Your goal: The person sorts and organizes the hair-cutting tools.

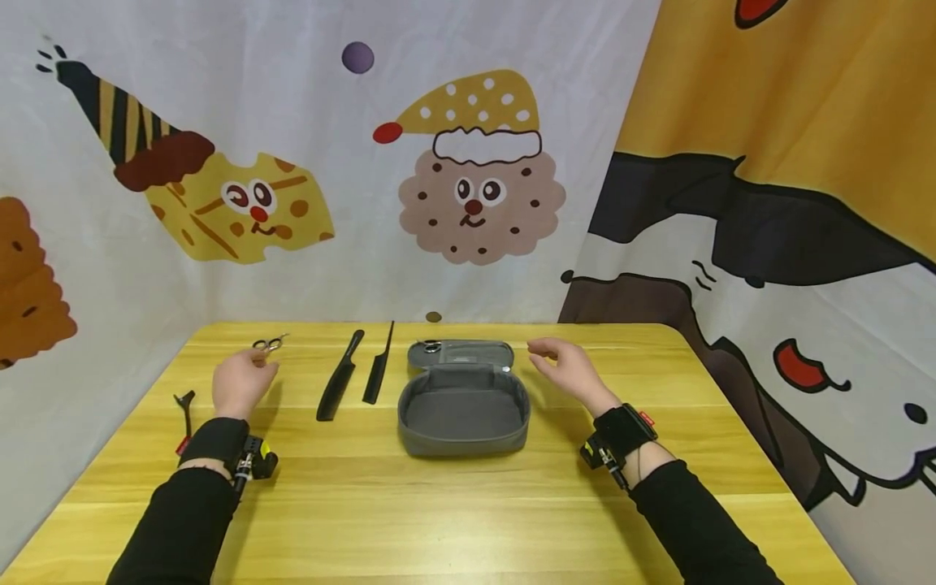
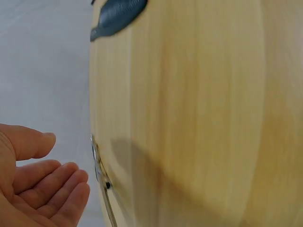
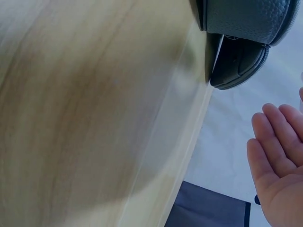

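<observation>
My left hand hovers just short of the scissors at the table's back left, its fingers loosely bent around nothing. The left wrist view has the same scissors beyond the fingertips. To the right of a grey zippered case, my right hand is held in the air with relaxed fingers and an empty palm. The case stands unzipped, its lid folded back, with metal finger rings showing at the lid's left. The right wrist view shows the case above the hand.
A wide black comb and a slimmer tail comb lie between the left hand and the case. A small black forked tool with a red end lies left of the left wrist. A cartoon-printed curtain hangs behind the wooden table.
</observation>
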{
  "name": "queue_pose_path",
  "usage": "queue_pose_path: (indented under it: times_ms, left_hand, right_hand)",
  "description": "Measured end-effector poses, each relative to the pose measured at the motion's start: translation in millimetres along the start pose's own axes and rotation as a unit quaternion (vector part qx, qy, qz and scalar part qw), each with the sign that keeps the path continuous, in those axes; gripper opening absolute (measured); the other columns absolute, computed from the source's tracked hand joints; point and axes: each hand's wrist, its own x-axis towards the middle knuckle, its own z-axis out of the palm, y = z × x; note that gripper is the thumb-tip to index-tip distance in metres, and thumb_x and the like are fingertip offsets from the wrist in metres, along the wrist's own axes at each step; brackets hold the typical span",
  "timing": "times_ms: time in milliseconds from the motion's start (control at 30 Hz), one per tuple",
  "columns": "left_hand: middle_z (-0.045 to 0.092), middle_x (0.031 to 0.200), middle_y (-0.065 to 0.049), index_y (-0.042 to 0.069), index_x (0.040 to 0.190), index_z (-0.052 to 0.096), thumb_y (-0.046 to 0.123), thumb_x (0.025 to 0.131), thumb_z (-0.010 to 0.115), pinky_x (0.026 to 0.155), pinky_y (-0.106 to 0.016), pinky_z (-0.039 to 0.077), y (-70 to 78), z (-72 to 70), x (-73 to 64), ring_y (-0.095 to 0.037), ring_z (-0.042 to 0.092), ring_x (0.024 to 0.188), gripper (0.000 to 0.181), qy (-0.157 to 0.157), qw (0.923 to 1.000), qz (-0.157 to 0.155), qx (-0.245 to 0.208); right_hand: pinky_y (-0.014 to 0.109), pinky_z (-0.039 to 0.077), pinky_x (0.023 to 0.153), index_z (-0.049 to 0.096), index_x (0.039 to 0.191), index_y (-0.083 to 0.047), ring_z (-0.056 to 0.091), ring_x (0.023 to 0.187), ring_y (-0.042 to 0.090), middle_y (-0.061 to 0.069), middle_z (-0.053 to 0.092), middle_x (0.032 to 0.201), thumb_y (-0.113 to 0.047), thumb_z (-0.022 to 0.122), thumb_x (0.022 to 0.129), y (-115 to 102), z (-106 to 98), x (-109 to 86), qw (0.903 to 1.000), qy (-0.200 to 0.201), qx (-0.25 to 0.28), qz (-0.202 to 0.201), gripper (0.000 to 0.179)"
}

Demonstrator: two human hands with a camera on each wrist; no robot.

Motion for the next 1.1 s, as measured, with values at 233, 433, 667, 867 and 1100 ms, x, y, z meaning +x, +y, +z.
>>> queue_pose_path:
  times_ms: [233, 433, 667, 867, 1100]
  left_hand:
    - [0.058, 0.116, -0.038, -0.018, 0.123, 0.058, 0.012, 0.094, 0.058, 0.079, -0.06, 0.048, -11.2, -8.4, 3.7, -0.054, 0.057, 0.098, 0.042, -0.001, 0.9985, -0.016, 0.052]
    - [0.053, 0.123, -0.039, -0.018, 0.126, 0.055, 0.014, 0.094, 0.057, 0.079, -0.059, 0.048, -21.0, -13.4, 4.7, -0.055, 0.054, 0.104, 0.045, -0.04, 0.9955, -0.049, 0.07]
    - [0.054, 0.124, -0.038, -0.017, 0.126, 0.054, 0.014, 0.094, 0.058, 0.08, -0.059, 0.048, -26.2, -16.4, 3.8, -0.055, 0.054, 0.105, 0.045, -0.069, 0.9906, -0.074, 0.092]
    - [0.058, 0.118, -0.036, -0.015, 0.12, 0.058, 0.014, 0.092, 0.059, 0.073, -0.055, 0.049, -29.6, -15.6, 5.6, -0.052, 0.057, 0.098, 0.04, -0.071, 0.9889, -0.08, 0.103]
    - [0.064, 0.081, -0.024, -0.008, 0.088, 0.068, 0.007, 0.089, 0.061, 0.057, -0.044, 0.045, -33.6, -13.9, 9.9, -0.038, 0.057, 0.071, 0.016, -0.064, 0.99, -0.049, 0.115]
  right_hand:
    - [0.042, 0.047, 0.1, 0.066, 0.125, -0.002, 0.061, 0.112, 0.032, 0.015, 0.065, 0.123, -0.012, 0.061, 0.1, 0, 0, -3.8, 0.9999, 0.009, -0.005, -0.008, 0.028]
    - [0.042, 0.047, 0.1, 0.066, 0.126, -0.002, 0.062, 0.112, 0.031, 0.015, 0.066, 0.121, -0.013, 0.061, 0.1, -4, -2, -5.3, 0.9997, 0.016, -0.005, -0.018, 0.028]
    - [0.043, 0.047, 0.1, 0.064, 0.128, -0.002, 0.061, 0.114, 0.032, 0.015, 0.066, 0.123, -0.014, 0.062, 0.1, -15, -5, -6.5, 0.9991, 0.014, -0.008, -0.038, 0.031]
    - [0.049, 0.049, 0.094, 0.066, 0.126, -0.003, 0.059, 0.114, 0.033, 0.014, 0.065, 0.123, -0.016, 0.061, 0.1, -22, -5, -9.1, 0.9963, 0.022, 0.005, -0.083, 0.03]
    - [0.05, 0.047, 0.098, 0.065, 0.127, -0.002, 0.059, 0.116, 0.034, 0.016, 0.064, 0.125, -0.017, 0.061, 0.1, -28, -4, -7.6, 0.9957, 0.016, 0.007, -0.092, 0.031]
